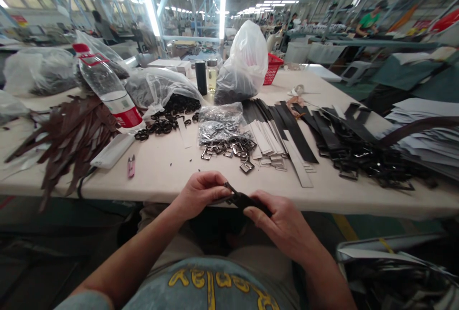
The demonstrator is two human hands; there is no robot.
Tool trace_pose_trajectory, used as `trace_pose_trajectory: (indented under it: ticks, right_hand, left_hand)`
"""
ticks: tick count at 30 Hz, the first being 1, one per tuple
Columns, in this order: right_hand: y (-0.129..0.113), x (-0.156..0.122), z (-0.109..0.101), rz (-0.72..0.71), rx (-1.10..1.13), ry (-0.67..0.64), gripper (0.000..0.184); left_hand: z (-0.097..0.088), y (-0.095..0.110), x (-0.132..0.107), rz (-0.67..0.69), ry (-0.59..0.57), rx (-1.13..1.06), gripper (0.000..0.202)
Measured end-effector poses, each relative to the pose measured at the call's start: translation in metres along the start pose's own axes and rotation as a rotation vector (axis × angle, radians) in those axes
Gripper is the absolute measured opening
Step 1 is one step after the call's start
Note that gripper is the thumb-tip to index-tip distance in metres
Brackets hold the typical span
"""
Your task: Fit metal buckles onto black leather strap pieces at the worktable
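At the table's front edge, my left hand (202, 193) pinches a dark metal buckle (231, 190). A black strap (245, 201) joins it, and my right hand (274, 214) is closed round that strap with the thumb on top. Fine details of the join are too small to make out. Just beyond my hands lies a pile of metal buckles (229, 148) beside a clear plastic bag (219, 123). Pale strips (263, 138) and black straps (296, 133) are laid out to the right of the pile.
Finished-looking black straps with buckles (358, 157) heap at the right, near stacked sheets (419, 128). Brown strips (75, 133), a large bottle (111, 92), pink snips (131, 165) and black loops (161, 126) occupy the left. A filled bag (244, 66) and red basket (272, 69) stand behind.
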State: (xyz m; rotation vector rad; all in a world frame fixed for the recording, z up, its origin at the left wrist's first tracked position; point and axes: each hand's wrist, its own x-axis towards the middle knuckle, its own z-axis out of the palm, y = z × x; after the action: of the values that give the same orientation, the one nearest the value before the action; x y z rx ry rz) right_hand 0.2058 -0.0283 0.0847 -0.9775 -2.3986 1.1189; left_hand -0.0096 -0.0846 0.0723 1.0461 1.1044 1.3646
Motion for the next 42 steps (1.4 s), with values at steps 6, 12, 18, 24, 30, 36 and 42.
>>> trace_pose_trajectory:
  ticks: [6,12,18,24,30,36,42]
  right_hand:
    - [0.006,-0.004,-0.011,-0.016,0.054,0.16,0.033]
    - [-0.005,-0.002,-0.033,-0.168,-0.214,0.364,0.03]
    - [-0.025,0.022,-0.048,-0.391,-0.555,0.34,0.034]
    - [-0.033,0.067,-0.053,-0.488,-0.786,0.337,0.037]
    - [-0.007,0.073,-0.047,-0.479,-0.536,0.763,0.017]
    - [0.038,0.039,-0.013,-0.076,-0.064,0.564,0.016]
    - [0.045,0.037,0.026,-0.014,0.324,0.219,0.027]
  left_hand:
    - [-0.011,-0.012,0.008,0.023,0.125,-0.19,0.027]
    - [-0.029,-0.02,0.003,-0.083,-0.148,-0.027,0.026]
    - [-0.025,-0.02,-0.002,0.099,-0.31,0.371,0.024]
    - [-0.012,-0.029,0.01,0.244,-0.272,0.492,0.015]
    - [0.001,-0.054,0.026,0.067,-0.029,0.187,0.021]
    - [0.015,-0.067,0.04,-0.035,0.072,-0.016,0.021]
    - [0.024,-0.073,0.044,0.007,0.085,0.06,0.023]
